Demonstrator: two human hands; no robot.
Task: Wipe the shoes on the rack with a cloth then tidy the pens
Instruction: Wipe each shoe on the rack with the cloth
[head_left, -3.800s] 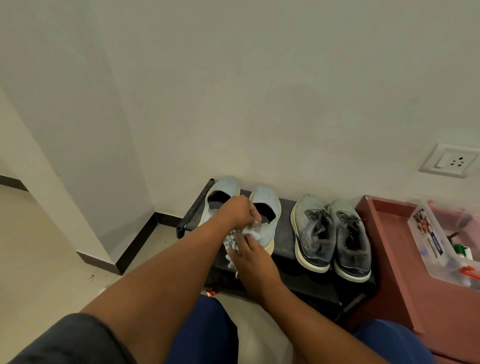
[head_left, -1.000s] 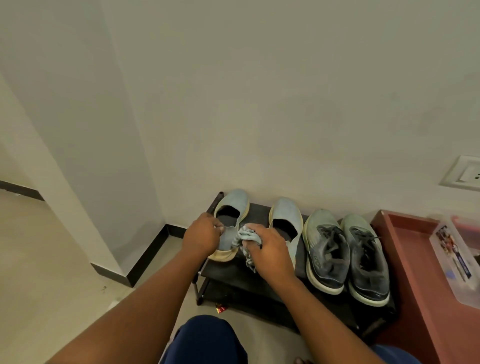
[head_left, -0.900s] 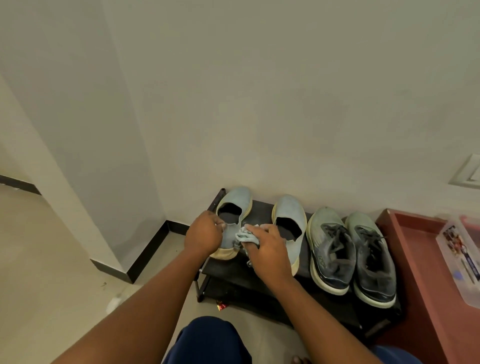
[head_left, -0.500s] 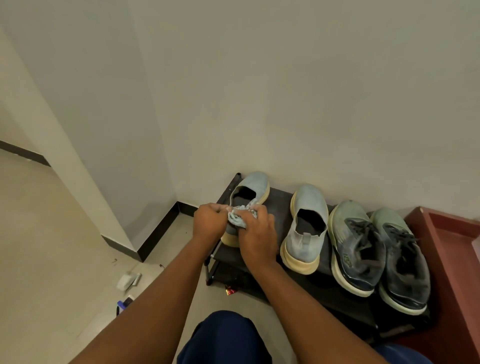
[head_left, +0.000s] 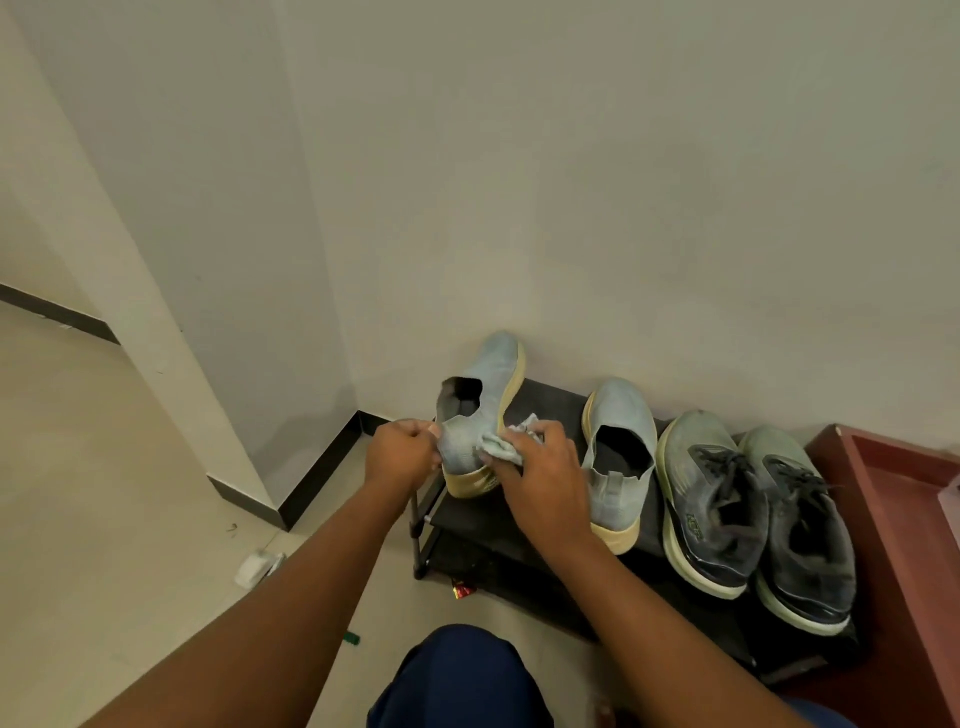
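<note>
Grey trainer (head_left: 711, 499) logo unreadable, cloth (head_left: 501, 441) unmarked

home entryway, shoe rack (head_left: 524, 525), skirting (head_left: 317, 467)

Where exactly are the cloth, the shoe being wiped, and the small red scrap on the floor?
cloth (head_left: 503, 446): head view, crumpled middle, under the right hand's fingers.
light blue shoe (head_left: 485, 395): head view, knit upper beside the opening.
red scrap (head_left: 462, 591): head view, its middle, on the floor by the rack.
</note>
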